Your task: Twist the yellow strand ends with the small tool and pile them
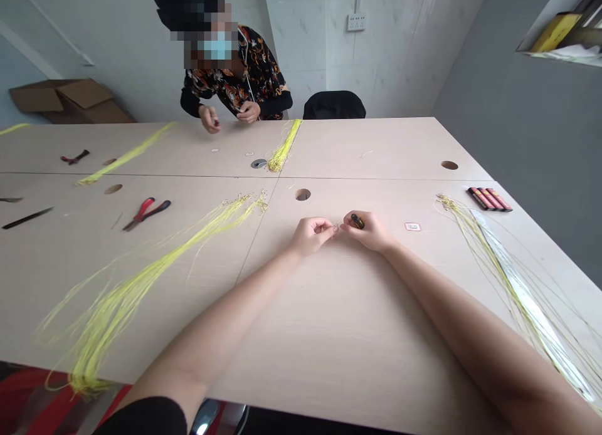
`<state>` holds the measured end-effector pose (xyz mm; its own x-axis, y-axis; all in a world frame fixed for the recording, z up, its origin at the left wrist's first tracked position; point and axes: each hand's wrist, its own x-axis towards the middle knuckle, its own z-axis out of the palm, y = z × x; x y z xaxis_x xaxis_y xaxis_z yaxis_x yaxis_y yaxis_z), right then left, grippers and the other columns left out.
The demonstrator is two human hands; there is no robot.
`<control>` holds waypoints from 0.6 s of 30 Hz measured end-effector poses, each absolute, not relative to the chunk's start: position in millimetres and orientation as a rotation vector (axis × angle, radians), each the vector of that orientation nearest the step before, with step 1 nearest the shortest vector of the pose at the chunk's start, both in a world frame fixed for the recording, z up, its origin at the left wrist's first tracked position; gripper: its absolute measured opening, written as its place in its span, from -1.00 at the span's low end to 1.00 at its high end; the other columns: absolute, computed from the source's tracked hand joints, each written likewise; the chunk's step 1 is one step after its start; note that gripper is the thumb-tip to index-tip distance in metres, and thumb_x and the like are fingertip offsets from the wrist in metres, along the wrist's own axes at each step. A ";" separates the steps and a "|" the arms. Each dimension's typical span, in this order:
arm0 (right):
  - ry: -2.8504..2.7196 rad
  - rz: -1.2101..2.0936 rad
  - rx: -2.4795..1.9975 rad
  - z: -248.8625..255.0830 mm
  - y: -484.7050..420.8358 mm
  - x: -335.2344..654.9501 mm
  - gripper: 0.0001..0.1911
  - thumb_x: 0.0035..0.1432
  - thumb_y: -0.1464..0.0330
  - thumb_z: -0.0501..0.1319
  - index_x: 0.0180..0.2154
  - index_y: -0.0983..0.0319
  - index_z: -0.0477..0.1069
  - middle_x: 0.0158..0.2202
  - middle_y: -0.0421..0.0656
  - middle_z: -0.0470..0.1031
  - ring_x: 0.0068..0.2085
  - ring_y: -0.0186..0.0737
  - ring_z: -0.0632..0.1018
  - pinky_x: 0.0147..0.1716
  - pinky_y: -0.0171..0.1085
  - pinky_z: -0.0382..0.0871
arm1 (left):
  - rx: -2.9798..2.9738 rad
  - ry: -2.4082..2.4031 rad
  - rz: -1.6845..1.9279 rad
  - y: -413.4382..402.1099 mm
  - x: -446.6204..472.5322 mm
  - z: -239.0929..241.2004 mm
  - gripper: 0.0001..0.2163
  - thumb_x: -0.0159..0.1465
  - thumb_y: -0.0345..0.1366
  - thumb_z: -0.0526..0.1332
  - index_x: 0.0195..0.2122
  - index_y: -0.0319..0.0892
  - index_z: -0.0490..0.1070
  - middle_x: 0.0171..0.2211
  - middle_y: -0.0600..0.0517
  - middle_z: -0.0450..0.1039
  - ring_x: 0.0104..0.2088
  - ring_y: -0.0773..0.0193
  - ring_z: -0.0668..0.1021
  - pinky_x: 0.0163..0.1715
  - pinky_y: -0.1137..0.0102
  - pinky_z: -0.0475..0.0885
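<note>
On our pale table (pixel 367 335) we see bundled yellow strands (pixel 108 325), a red-and-black-handled tool (pixel 147 213), a small label (pixel 412 227) and four cylinders (pixel 489 199) side by side.

Can't make out the bit (pixel 337 225) in the left fingers (pixel 323 222), way too tiny. Right fingers (pixel 352 230) hide part of the black thing (pixel 357 220). Label (pixel 412 227) print at 3 o'clock? Unreadable. Tool (pixel 12 200) at 9 o'clock gets chopped by the edge.
</note>
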<state>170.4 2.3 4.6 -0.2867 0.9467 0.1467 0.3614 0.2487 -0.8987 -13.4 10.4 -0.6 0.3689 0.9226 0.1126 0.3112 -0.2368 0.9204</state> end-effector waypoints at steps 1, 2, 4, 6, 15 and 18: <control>-1.780 1.012 -1.202 3.9 2.7 170.4 -0.76 0.03 0.21 0.16 -0.51 0.23 0.22 -0.59 -0.31 0.10 -0.53 -0.41 0.13 -0.51 -0.33 0.01 | 1.755 1.091 0.873 10.5 -13.6 -0.8 -0.69 0.11 -0.08 0.22 -0.58 -0.25 0.38 -0.65 0.09 0.29 -0.62 0.45 0.24 -0.60 0.48 0.10; -1.771 1.011 -1.203 3.1 3.1 170.6 -0.73 0.03 0.20 0.17 -0.52 0.23 0.19 -0.59 -0.31 0.09 -0.53 -0.41 0.12 -0.52 -0.33 0.00 | 1.759 1.090 0.873 10.6 -13.8 -1.2 -0.69 0.11 -0.09 0.22 -0.58 -0.25 0.39 -0.65 0.09 0.29 -0.62 0.44 0.24 -0.60 0.48 0.10; -1.760 1.010 -1.210 2.2 3.9 170.9 -0.67 0.03 0.18 0.19 -0.54 0.22 0.13 -0.59 -0.32 0.05 -0.53 -0.42 0.10 -0.52 -0.33 -0.01 | 1.767 1.090 0.877 10.7 -14.0 -1.9 -0.70 0.12 -0.09 0.22 -0.58 -0.25 0.39 -0.66 0.10 0.27 -0.62 0.45 0.23 -0.60 0.48 0.10; -1.758 1.009 -1.215 2.8 4.1 171.2 -0.63 0.00 0.16 0.23 -0.55 0.21 0.10 -0.59 -0.32 0.04 -0.53 -0.43 0.08 -0.53 -0.34 -0.03 | 1.764 1.090 0.887 10.3 -14.0 -1.9 -0.70 0.12 -0.10 0.22 -0.58 -0.24 0.39 -0.67 0.11 0.25 -0.63 0.45 0.22 -0.60 0.48 0.08; -1.749 1.044 -1.191 6.3 0.6 170.1 -0.82 0.00 0.27 0.17 -0.41 0.26 0.42 -0.63 -0.33 0.05 -0.55 -0.42 0.10 -0.55 -0.34 -0.03 | 1.810 1.120 0.897 5.7 -11.8 2.6 -0.71 0.12 -0.13 0.21 -0.60 -0.25 0.38 -0.69 0.15 0.18 -0.64 0.48 0.13 -0.61 0.47 0.01; -1.754 1.041 -1.182 4.5 0.5 169.5 -0.83 -0.01 0.28 0.17 -0.41 0.26 0.42 -0.63 -0.33 0.07 -0.55 -0.42 0.11 -0.55 -0.34 -0.03 | 1.840 1.132 0.875 4.5 -11.3 3.2 -0.72 0.12 -0.15 0.20 -0.61 -0.25 0.38 -0.70 0.16 0.14 -0.64 0.48 0.11 -0.60 0.47 -0.01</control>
<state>169.5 0.5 4.5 -0.2782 0.9492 0.1472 0.3253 0.2373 -0.9154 -11.3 4.5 3.2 0.3638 0.9196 0.1484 0.3751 -0.2905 0.8803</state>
